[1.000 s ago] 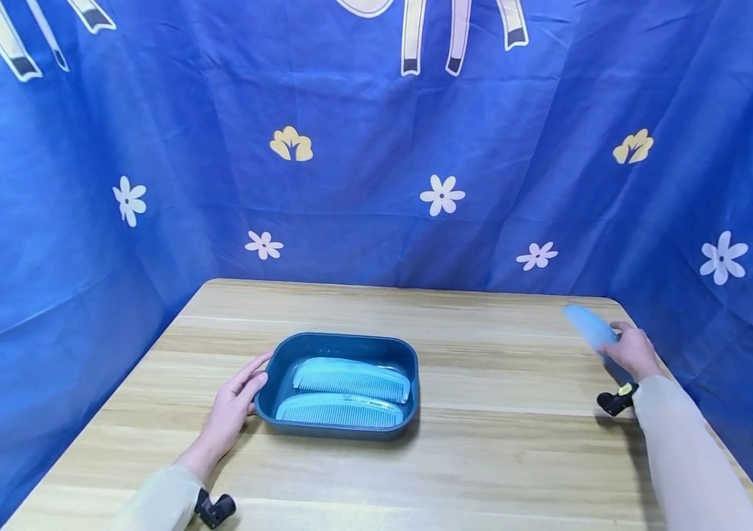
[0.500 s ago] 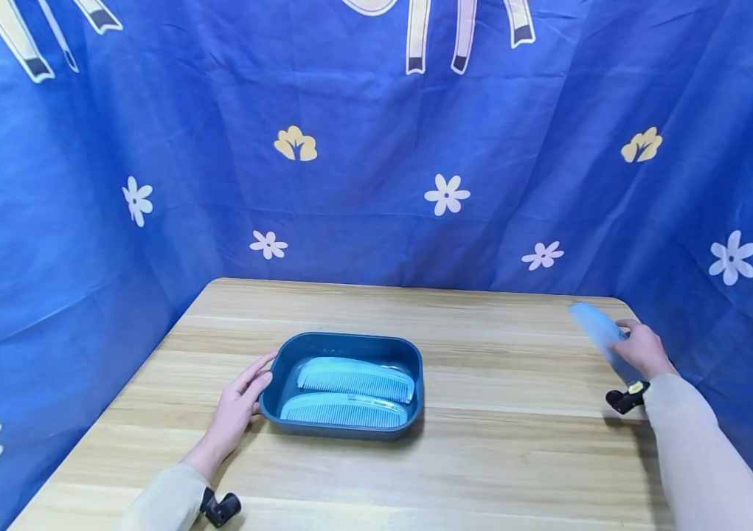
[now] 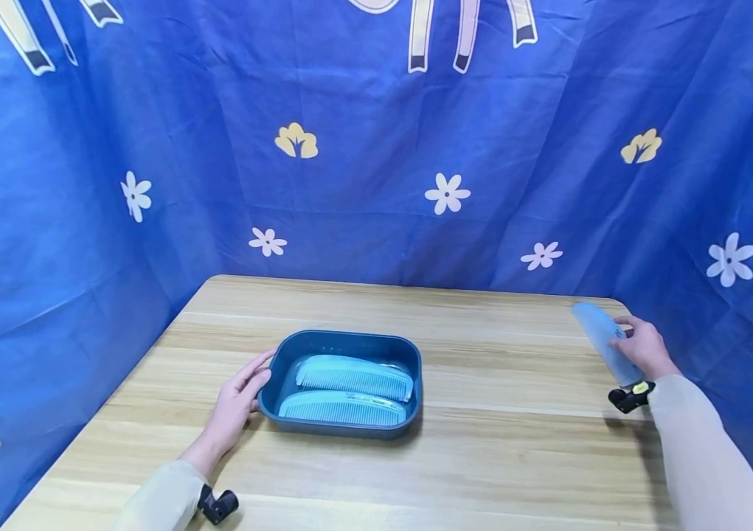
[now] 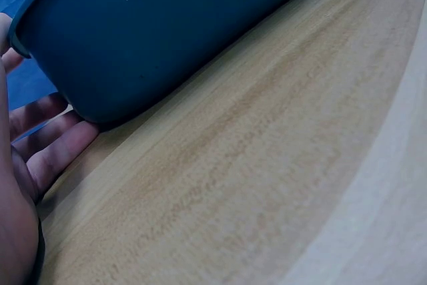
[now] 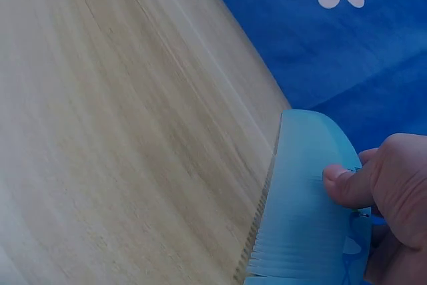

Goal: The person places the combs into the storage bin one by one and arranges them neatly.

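A light blue comb (image 3: 605, 341) is pinched in my right hand (image 3: 644, 349), held at the table's far right. In the right wrist view the thumb lies across the face of the comb (image 5: 301, 195), whose teeth point left toward the tabletop. A dark blue tub (image 3: 336, 429) stands left of centre. Inside it lie two more light blue combs, the rear one (image 3: 352, 375) and the front one (image 3: 343, 408), side by side. My left hand (image 3: 233, 404) rests against the tub's left end. The left wrist view shows its fingers extended, touching the tub's outer wall (image 4: 147, 38) low down.
The wooden table (image 3: 495, 442) carries the tub, with bare wood between it and my right hand. A blue patterned cloth (image 3: 376, 147) hangs behind the table and along both sides. Black camera mounts (image 3: 217, 506) sit at the wrists.
The comb in my right hand has turned slightly and looks sharper now. The whole head view has shifted a little. My left hand keeps its place at the tub.
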